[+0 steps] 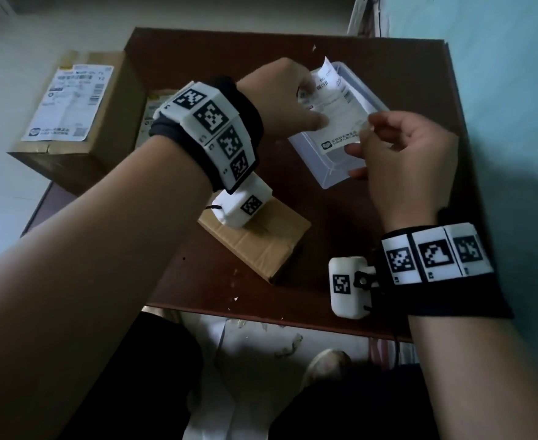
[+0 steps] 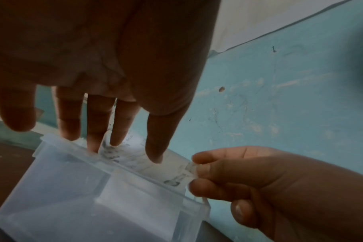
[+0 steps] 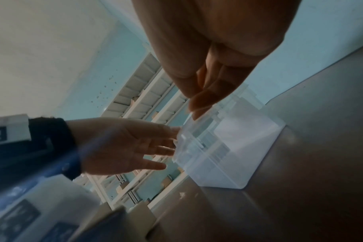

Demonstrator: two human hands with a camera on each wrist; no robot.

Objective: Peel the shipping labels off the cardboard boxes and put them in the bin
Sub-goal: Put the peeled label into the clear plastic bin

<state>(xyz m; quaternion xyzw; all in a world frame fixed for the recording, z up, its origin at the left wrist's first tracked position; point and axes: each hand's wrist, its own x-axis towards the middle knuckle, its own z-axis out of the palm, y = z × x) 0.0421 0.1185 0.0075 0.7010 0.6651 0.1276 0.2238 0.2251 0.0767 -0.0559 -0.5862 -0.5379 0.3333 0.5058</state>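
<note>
A: Where are we with this one?

B: We have a peeled label (image 1: pixel 334 112) over the bin (image 1: pixel 334 176), a clear plastic tub on the counter (image 1: pixel 413 74). Our left hand (image 1: pixel 288 100) lays spread, straight fingers (image 2: pixel 118 124) on its far end, and our right hand (image 1: pixel 407 160) pinches the near edge between thumb and forefinger. The label sits at the bin's mouth, partly inside by the look of it, not yet let go.

A: So what is done?

B: The small box (image 1: pixel 261 242) near us shows bare cardboard on the face we can see, so we judge its label is the one in our hands. Dropping it into the bin finishes that box.

A: And what is left?

B: The big box (image 1: pixel 80 122) at the counter's left edge has its label (image 1: pixel 71 103) still stuck flat on top. Another box (image 1: pixel 153 106) peeks out behind our left wrist; whether it carries a label we cannot tell. We judge at least one peel remains.

A: The surface?

B: A dark brown counter, scuffed, with small white scraps near its front edge. Paper litter lies on the pale floor (image 1: pixel 261 344) below.

A: The room?

B: Dim. A light blue wall (image 1: pixel 499 58), marked and chipped, runs along our right, with a white wall beyond the boxes.
</note>
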